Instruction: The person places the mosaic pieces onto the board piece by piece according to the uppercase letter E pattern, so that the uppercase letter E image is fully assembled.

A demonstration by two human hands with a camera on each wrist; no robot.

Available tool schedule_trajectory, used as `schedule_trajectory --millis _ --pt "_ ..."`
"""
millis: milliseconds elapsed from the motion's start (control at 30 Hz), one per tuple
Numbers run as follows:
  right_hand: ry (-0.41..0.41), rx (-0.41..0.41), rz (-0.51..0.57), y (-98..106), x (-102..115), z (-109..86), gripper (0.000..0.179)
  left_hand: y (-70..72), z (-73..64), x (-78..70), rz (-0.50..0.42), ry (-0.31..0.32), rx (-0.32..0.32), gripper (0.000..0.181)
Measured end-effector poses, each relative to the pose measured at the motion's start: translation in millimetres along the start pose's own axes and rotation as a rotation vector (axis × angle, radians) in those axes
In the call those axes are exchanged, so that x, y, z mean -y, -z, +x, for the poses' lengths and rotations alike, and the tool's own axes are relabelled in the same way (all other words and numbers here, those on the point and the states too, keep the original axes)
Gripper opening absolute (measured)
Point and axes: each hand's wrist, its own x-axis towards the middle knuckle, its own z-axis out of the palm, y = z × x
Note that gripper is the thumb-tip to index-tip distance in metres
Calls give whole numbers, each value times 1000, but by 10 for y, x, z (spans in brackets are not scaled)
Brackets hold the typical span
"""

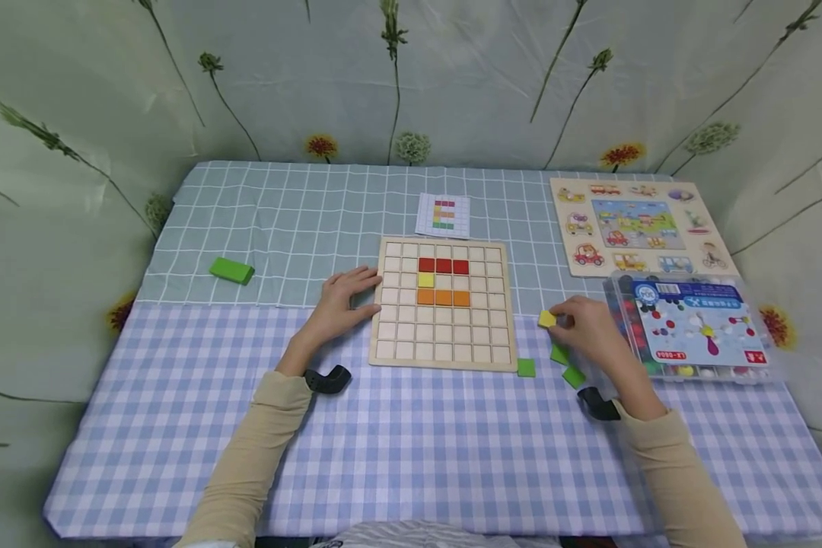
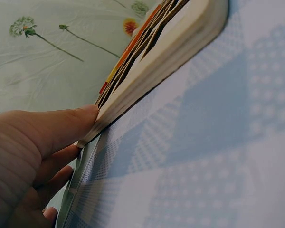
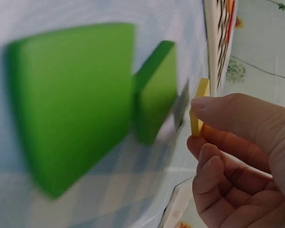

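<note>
My right hand (image 1: 584, 326) pinches a yellow square tile (image 1: 546, 319) between thumb and fingers, to the right of the wooden grid board (image 1: 442, 368). In the right wrist view the yellow tile (image 3: 200, 107) stands on edge in that grip. Close below this hand lie green tiles (image 1: 574, 377), and another green tile (image 1: 526, 367) sits by the board's lower right corner. My left hand (image 1: 342, 301) rests against the board's left edge, thumb and fingertips touching it. On the grid are red tiles (image 1: 444, 266), one yellow tile (image 1: 426, 280) and orange tiles (image 1: 444, 297).
Behind the board lies a pattern card (image 1: 443, 216) showing a coloured E. A green block (image 1: 232, 270) is at the left. To the right are a wooden picture puzzle (image 1: 575, 262) and a clear plastic box (image 1: 702, 323) of coloured pieces.
</note>
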Motion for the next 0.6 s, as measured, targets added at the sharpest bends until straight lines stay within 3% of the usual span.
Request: schedule_trajectory --millis 233,600 --pt "136 -71 4 -55 209 157 21 7 2 -17 13 6 -2 54" --pt "233 -73 137 -318 705 323 21 4 -31 -18 6 3 -9 54"
